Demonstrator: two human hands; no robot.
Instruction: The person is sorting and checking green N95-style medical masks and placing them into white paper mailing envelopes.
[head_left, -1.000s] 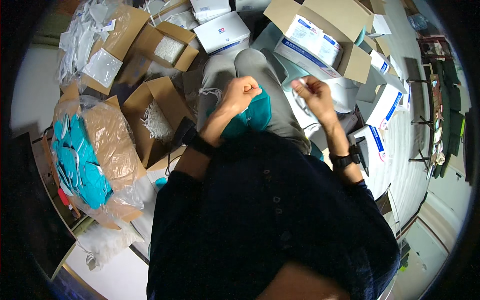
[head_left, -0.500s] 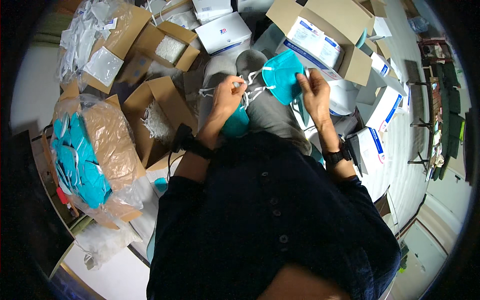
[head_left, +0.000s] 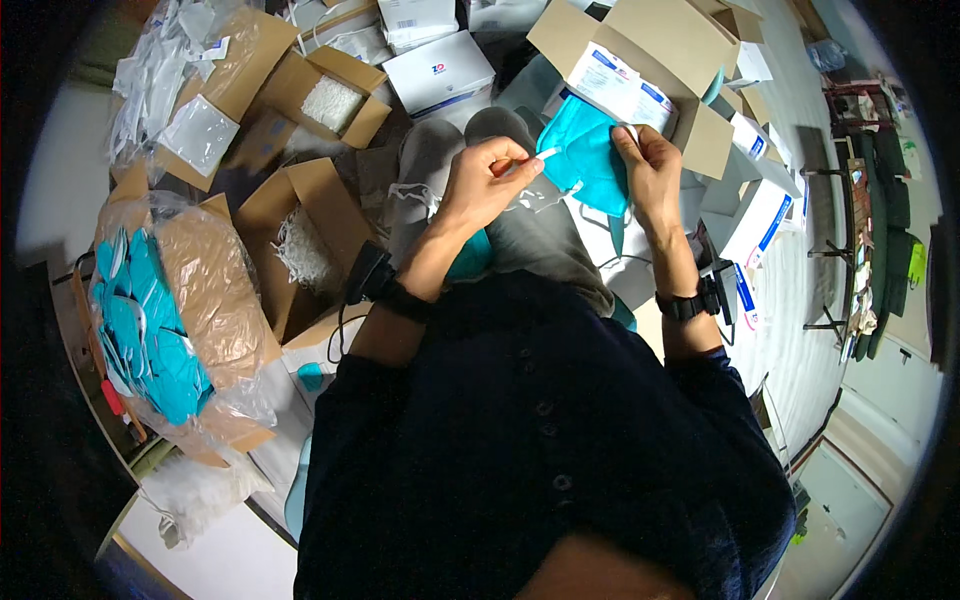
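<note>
A teal face mask (head_left: 585, 165) is held up above my right thigh. My right hand (head_left: 655, 180) is closed on its right edge, thumb in front. My left hand (head_left: 488, 180) is closed in a pinch on a short white strap (head_left: 548, 153) at the mask's left edge. Between the hands, a thin clear film or cord hangs below the mask, hard to make out. White straps (head_left: 412, 195) lie over my left thigh. Another teal mask (head_left: 470, 258) rests on my lap, partly covered by my left wrist.
At the left stands a plastic-lined carton (head_left: 215, 290) with many teal masks (head_left: 150, 330). Two brown cartons (head_left: 330, 215) (head_left: 365, 120) hold white strips. Ahead is a white box (head_left: 440, 75). An open carton (head_left: 645, 45) with printed packets stands at the far right, near more white boxes (head_left: 760, 215).
My left hand has moved right to the mask's edge and now pinches a strap there. The mask and my right hand have shifted slightly right. The long white straps no longer hang between my hands.
</note>
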